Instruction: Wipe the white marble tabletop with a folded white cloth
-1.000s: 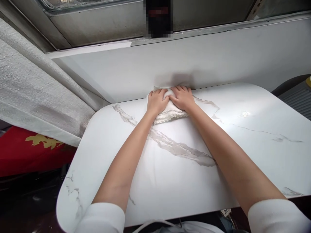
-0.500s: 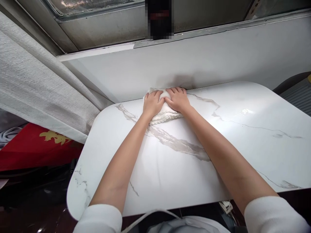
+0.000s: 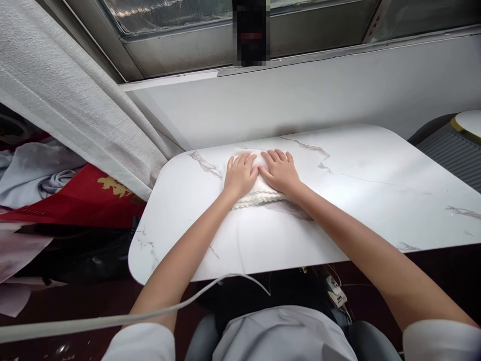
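A folded white cloth (image 3: pixel 259 193) with a scalloped edge lies on the white marble-patterned tabletop (image 3: pixel 361 200), close to its far edge. My left hand (image 3: pixel 240 175) rests flat on the left side of the cloth, fingers stretched forward and a little apart. On its right side lies my right hand (image 3: pixel 280 173), palm down with the fingers spread. The two thumbs meet near the middle of the cloth. Both palms cover much of it, so the cloth beneath them is hidden.
Behind the table stands a white wall panel (image 3: pixel 225 110) below a metal-framed window. A pale curtain (image 3: pixel 93 95) hangs at the left, beside a red cloth (image 3: pixel 101 200) with a gold pattern. A white cable (image 3: pixel 180 303) crosses the front. A power strip (image 3: pixel 336 293) shows under the table.
Both hands and the cloth have moved back from the table's far edge towards me, staying together. The view has shifted too, showing more of the floor and my lap.
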The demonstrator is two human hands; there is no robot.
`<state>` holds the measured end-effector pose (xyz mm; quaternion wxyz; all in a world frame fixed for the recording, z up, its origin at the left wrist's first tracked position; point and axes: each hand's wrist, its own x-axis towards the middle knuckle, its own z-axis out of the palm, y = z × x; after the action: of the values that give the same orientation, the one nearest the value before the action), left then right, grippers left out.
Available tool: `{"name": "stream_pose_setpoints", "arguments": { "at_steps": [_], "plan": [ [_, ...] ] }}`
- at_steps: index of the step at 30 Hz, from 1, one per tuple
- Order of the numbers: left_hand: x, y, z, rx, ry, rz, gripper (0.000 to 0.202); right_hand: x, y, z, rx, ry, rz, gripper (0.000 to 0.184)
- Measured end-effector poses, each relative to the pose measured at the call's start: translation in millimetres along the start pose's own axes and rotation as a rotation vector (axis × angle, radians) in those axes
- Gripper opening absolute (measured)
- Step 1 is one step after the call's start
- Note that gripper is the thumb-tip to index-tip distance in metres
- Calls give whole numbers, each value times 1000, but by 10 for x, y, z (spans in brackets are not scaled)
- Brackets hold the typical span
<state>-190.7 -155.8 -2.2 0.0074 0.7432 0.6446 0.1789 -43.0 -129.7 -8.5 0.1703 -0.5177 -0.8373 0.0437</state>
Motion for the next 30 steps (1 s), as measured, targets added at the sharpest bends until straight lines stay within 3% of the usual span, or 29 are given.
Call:
{"name": "stream_pose_setpoints", "arguments": {
  "at_steps": [10, 15, 22, 30],
  "plan": [
    [-1035, 466, -183, 31, 2, 88, 44, -1140, -235, -224, -94, 0, -11, 59],
    [-1424, 564, -268, 51, 24, 118, 45, -1501, -364, -293, -104, -2, -66, 61],
    [-1678, 473, -420, 28, -32, 92, 47, -1640, -598, -279, -105, 11, -118, 60],
    [-1718, 215, -526, 18, -70, 43, 48, -1508, -804, -196, -78, -8, -180, 58]
  ]
}}
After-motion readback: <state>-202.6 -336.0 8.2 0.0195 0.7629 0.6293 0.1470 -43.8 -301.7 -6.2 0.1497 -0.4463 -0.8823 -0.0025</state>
